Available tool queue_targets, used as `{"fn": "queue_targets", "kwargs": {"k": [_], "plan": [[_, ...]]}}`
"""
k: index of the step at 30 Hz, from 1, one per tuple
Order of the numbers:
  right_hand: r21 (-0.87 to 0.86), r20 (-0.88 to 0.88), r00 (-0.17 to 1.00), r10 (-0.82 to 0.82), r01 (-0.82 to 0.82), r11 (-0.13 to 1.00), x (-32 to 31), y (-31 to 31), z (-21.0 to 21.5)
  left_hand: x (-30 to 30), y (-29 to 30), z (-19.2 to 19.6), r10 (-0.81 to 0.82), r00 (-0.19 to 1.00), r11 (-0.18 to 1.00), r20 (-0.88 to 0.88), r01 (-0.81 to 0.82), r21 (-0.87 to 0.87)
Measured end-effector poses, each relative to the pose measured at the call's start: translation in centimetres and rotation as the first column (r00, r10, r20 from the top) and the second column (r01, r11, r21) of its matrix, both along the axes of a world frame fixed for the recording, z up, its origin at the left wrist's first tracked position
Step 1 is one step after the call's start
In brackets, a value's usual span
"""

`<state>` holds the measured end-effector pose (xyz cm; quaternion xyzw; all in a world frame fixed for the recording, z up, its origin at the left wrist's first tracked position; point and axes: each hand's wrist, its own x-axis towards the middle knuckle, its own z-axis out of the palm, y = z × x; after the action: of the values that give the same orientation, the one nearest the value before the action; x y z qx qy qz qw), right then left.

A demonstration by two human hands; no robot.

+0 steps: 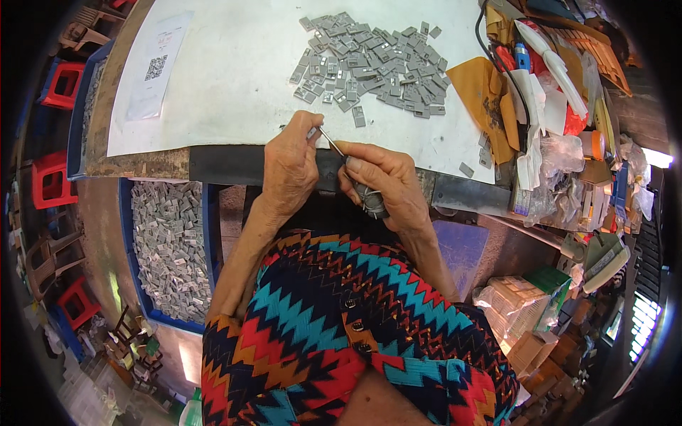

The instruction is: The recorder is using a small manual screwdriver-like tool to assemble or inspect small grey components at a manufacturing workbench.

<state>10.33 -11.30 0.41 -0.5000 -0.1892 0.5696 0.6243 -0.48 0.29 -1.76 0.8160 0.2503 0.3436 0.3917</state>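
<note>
My right hand [387,186] grips a small screwdriver [355,174] by its dark, taped handle, the thin metal shaft pointing up and left. My left hand [290,167] pinches a small grey part [311,132] at the shaft's tip, just above the table's dark front edge [227,165]. Both hands sit close together in front of my body. A heap of several similar small grey parts [373,64] lies on the white sheet [227,78] beyond the hands.
A blue crate [170,248] full of grey parts stands low at my left. Brown envelopes, plastic bags and clutter [547,106] crowd the table's right side. A paper with a printed square code [156,67] lies at far left. Red stools [53,181] stand on the floor.
</note>
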Motion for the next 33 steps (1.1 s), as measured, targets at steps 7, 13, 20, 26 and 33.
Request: {"fn": "queue_targets", "kwargs": {"k": [7,13,20,26,33], "plan": [[-0.047,0.430,0.903,0.010,0.011,0.999,-2.0,0.4,0.1,-1.0,0.1,0.3,0.037,0.999,0.990,-0.018,-0.039,-0.138],[0.112,0.757,0.644,-0.108,0.035,0.993,-2.4,0.4,-0.6,-0.9,-0.2,0.2,0.031,0.999,0.996,0.037,-0.027,-0.090],[-0.006,0.351,0.934,-0.071,0.078,0.997,-2.0,-0.2,0.3,-0.3,-0.6,0.6,0.036,0.998,0.997,0.044,-0.032,-0.077],[0.081,-0.510,0.860,0.017,0.028,0.996,0.2,-0.1,-0.8,0.5,-0.8,0.6,0.052,0.994,0.996,0.099,-0.044,-0.074],[0.173,-0.763,0.639,0.093,0.065,0.983,0.4,0.4,-0.7,0.5,-0.2,1.0,0.054,0.995,0.997,0.084,-0.049,-0.061]]}}
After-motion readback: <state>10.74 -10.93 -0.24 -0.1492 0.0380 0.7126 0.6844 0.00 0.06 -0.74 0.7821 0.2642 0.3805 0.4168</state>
